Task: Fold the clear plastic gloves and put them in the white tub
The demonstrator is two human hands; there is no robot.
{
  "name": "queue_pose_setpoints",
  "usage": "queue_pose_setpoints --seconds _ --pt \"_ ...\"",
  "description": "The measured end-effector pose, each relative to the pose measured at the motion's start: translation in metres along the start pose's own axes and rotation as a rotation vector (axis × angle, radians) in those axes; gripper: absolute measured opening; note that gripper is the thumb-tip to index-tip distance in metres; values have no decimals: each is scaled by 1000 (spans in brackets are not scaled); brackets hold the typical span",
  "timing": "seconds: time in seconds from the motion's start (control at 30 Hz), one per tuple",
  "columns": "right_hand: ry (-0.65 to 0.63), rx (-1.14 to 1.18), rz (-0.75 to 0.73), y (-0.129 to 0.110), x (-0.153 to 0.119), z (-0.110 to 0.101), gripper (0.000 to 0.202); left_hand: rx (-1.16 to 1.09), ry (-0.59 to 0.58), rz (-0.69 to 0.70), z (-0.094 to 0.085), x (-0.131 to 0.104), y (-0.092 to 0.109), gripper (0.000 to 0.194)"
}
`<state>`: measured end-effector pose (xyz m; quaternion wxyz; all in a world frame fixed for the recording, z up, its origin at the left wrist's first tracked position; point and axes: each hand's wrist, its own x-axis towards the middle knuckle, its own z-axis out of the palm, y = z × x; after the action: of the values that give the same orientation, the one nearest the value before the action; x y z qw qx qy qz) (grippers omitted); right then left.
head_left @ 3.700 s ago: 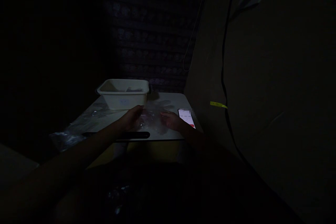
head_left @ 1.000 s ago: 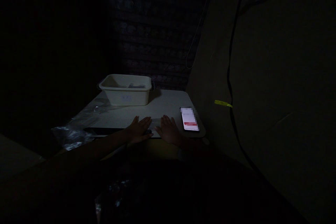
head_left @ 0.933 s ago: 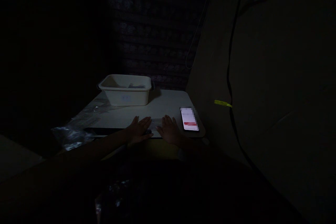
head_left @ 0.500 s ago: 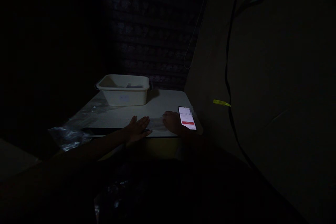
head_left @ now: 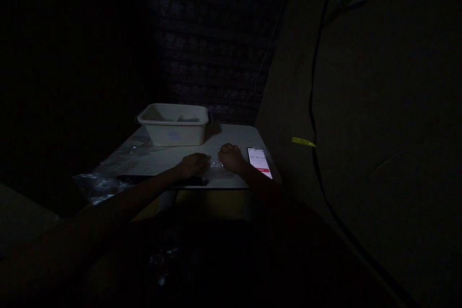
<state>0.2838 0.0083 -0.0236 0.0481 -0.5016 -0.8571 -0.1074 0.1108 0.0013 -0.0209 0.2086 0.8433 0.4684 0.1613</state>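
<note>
On the white table [head_left: 169, 161], a piece of clear plastic film, perhaps a bag [head_left: 216, 165], lies crinkled between my two hands. My left hand [head_left: 193, 164] is closed over its left side, with the fingers curled down. At its right far side my right hand [head_left: 230, 156] is bunched with bent knuckles, gripping the plastic. The dim light hides the fingertips of both hands. A long dark strip [head_left: 195, 181] lies along the front edge, below my left hand.
A cream plastic tub [head_left: 173, 134] with papery items inside stands at the back left. A lit phone [head_left: 259, 159] lies at the right. More clear plastic [head_left: 101, 187] hangs over the left front corner. A black cable [head_left: 313, 110] with a yellow tag runs down the right wall.
My left hand was flat with fingers spread and has moved farther up the table, now curled. My right hand has also moved farther away. The plastic between them has crinkled.
</note>
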Motion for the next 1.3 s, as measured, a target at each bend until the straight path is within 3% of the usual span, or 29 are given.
queue_pose_setpoints --seconds 0.07,0.17,0.27,0.33,0.43,0.47,0.53,0.6,0.67,0.77,0.9,1.07,1.3 --pt "70 10 -83 -4 1 -10 21 -154 13 -48 -5 7 -1 33" --pt "134 46 -179 -15 3 -28 20 -441 -80 -98 -10 10 -1 24" --pt "202 156 -197 -24 5 -41 21 -659 -114 -203 -12 8 1 18" --pt "279 296 -99 -25 6 -45 28 -783 -44 -275 -13 6 3 15" --pt "355 623 238 -17 7 -40 42 -1004 60 -321 -14 4 4 13" --pt "327 771 364 -13 7 -36 44 -1075 77 -321 -15 4 5 13" --pt "137 1122 532 -8 5 -28 43 -1177 98 -319 -14 6 6 15" --pt "-139 1445 542 -6 2 -22 38 -1223 135 -329 -13 7 9 15" --pt "-298 1648 472 -9 0 -19 28 -1238 170 -328 -10 7 12 15" --pt "-223 1763 462 -16 1 -18 15 -1243 184 -316 -7 7 15 17" --pt "-94 1790 519 -19 5 -14 13 -1227 176 -304 -8 6 13 19" --pt "-81 1937 403 -15 6 -5 16 -1162 139 -277 -11 2 13 16" --pt "-78 1934 354 -13 7 -4 5 -1171 123 -304 -16 0 19 10"
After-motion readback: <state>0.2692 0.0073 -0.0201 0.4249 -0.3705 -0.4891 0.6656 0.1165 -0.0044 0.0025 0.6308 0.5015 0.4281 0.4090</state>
